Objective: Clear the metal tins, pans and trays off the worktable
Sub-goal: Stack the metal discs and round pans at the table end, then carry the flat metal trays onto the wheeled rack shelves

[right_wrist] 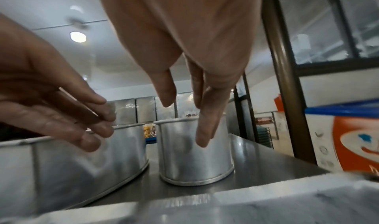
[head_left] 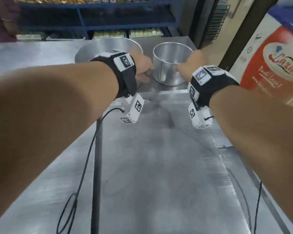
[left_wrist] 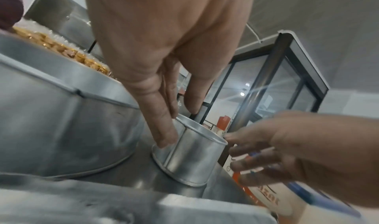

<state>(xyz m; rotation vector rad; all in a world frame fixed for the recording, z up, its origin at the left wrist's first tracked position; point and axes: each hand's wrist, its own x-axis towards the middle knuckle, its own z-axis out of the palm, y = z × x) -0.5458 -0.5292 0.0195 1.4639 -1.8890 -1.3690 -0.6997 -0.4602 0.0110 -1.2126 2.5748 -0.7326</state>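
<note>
Right now both hands frame the small round tin (head_left: 170,65), which stands upright on the steel counter (head_left: 150,166) at upper centre of the head view. The left hand (head_left: 142,65) has its grip wide, straight fingers (left_wrist: 162,127) laid against the tin's wall and thumb at its rim; the right hand (head_left: 191,63) is also wide, fingers (right_wrist: 205,130) hanging beside the wall, contact unclear. Nothing is clamped yet, so I'd guess a lift on smooth metal could slip or tip the tin against the large round pan (head_left: 98,48) just beside it (upper left of it). The tin looks empty; the pan's inside is mostly hidden behind the wrist.
</note>
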